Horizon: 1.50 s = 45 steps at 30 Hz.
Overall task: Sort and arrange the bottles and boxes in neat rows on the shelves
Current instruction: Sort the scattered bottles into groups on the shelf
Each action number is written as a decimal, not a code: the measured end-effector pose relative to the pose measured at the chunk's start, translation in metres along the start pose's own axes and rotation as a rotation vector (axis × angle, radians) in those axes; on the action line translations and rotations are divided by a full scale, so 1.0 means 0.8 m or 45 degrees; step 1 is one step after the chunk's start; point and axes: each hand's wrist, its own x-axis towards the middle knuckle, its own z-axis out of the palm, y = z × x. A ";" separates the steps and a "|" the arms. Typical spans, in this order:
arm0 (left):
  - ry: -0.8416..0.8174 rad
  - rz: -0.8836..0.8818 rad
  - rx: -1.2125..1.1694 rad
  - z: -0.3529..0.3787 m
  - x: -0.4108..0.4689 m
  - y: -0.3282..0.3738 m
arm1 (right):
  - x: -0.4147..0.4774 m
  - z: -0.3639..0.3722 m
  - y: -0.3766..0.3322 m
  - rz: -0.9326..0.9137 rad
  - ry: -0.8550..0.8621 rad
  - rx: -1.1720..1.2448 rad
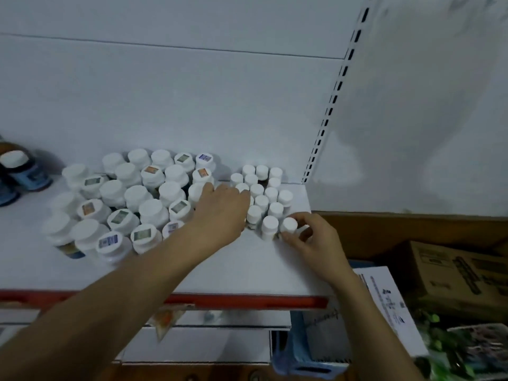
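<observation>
On shelf (247,268), right hand (316,243) grip holds front small bottle (288,224); left hand (220,213) grip wide, seemingly pressing neighbouring bottles (261,200).

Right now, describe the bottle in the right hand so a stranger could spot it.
On the white shelf, look at the cluster of small white-capped bottles near its right end. It is the front-right corner bottle, the only one gripped by the right hand.

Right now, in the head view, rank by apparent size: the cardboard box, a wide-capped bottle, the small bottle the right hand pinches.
1. cardboard box (nearness unsure)
2. wide-capped bottle
3. small bottle
</observation>
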 end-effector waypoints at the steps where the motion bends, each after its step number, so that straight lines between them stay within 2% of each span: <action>1: -0.003 -0.006 -0.023 -0.001 -0.002 0.001 | 0.002 -0.005 0.003 -0.008 0.000 0.018; 4: 0.097 -0.084 -0.271 -0.005 -0.017 -0.006 | 0.006 -0.022 0.004 -0.036 0.042 0.074; 11: 0.649 -0.319 -1.655 -0.027 -0.106 -0.050 | 0.026 -0.019 -0.067 -0.065 0.188 0.455; 15: 0.955 -0.440 -2.030 -0.024 -0.173 -0.095 | 0.039 0.032 -0.137 -0.181 0.113 0.611; 19: 1.192 -0.654 -2.225 -0.006 -0.238 -0.168 | 0.038 0.109 -0.217 -0.326 -0.019 0.771; 22: 1.325 -0.785 -2.370 0.016 -0.297 -0.231 | 0.028 0.190 -0.281 -0.342 -0.163 0.926; 27: 1.373 -0.948 -2.605 0.053 -0.415 -0.357 | -0.011 0.347 -0.386 -0.106 -0.347 1.270; 30: 1.366 -0.993 -2.618 0.067 -0.483 -0.437 | -0.031 0.443 -0.442 0.021 -0.414 1.313; 33: 1.454 -1.058 -2.630 0.075 -0.544 -0.520 | -0.039 0.528 -0.501 0.132 -0.484 1.322; 39: 1.610 -1.144 -2.533 0.115 -0.644 -0.671 | -0.031 0.678 -0.620 0.116 -0.664 1.249; 45: 1.752 -1.420 -2.403 0.196 -0.728 -0.861 | -0.018 0.891 -0.736 0.168 -0.857 1.228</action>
